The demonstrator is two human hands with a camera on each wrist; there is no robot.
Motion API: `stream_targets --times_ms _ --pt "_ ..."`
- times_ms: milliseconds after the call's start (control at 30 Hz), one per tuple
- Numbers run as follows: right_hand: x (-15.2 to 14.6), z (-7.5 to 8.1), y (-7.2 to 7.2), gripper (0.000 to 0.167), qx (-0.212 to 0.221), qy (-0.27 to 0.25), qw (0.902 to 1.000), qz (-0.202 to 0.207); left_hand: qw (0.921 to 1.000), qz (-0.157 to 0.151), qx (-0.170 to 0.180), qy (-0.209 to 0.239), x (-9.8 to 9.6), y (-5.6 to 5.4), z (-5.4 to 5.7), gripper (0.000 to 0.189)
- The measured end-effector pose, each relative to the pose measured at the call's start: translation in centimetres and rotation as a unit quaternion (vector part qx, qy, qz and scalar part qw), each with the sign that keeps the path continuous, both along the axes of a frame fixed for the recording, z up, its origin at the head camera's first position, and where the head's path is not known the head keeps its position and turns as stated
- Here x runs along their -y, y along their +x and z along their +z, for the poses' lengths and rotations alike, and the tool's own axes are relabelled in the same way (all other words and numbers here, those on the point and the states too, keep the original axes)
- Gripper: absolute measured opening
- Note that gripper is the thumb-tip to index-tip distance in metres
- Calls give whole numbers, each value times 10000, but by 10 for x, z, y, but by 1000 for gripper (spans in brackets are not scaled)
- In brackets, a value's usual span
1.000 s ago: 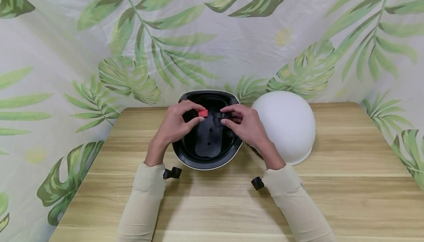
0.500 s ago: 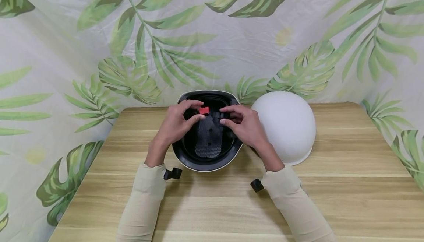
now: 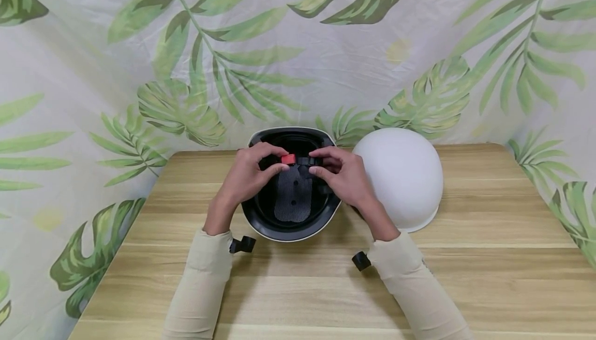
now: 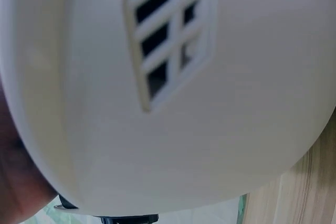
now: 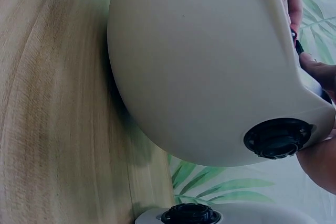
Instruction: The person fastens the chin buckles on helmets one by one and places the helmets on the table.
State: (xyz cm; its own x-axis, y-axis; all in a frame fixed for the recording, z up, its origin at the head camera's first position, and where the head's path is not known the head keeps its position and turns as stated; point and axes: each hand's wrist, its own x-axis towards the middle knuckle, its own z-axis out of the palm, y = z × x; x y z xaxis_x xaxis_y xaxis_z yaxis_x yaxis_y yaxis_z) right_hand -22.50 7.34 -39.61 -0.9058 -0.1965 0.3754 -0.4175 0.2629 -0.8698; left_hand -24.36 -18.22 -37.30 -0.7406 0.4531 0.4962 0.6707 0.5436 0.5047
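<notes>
A white helmet [image 3: 291,235] lies upside down with its black lining facing up. Over its opening, my left hand [image 3: 247,170] pinches a red buckle half [image 3: 288,159] between thumb and fingers. My right hand [image 3: 345,173] pinches the black buckle half [image 3: 303,161] on its strap, in line with the red one and right at its end. In the left wrist view the vented white shell [image 4: 173,150] covers most of the picture, with part of the left hand [image 4: 21,182] at its edge. The right wrist view shows the shell's side with a black round knob [image 5: 278,138].
Right of the opened helmet, close to my right forearm, a second white helmet [image 3: 399,177] sits dome up; its black knob [image 5: 190,214] shows low in the right wrist view. Both rest on the wooden table [image 3: 298,293], before a leaf-patterned cloth [image 3: 344,71].
The red buckle half has shifted slightly right, tilted, then come level against the black half. My left fingers loosened and closed on it again. The right hand has hardly moved.
</notes>
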Motion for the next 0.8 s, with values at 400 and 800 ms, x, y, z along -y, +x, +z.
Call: stream_targets --times_ms 400,800 --pt "0 0 1 28 -45 -11 10000 81 9999 -119 10 -11 0 1 0 28" --pt "2 0 2 29 -34 33 10000 69 9998 -133 -39 131 -5 3 0 28"
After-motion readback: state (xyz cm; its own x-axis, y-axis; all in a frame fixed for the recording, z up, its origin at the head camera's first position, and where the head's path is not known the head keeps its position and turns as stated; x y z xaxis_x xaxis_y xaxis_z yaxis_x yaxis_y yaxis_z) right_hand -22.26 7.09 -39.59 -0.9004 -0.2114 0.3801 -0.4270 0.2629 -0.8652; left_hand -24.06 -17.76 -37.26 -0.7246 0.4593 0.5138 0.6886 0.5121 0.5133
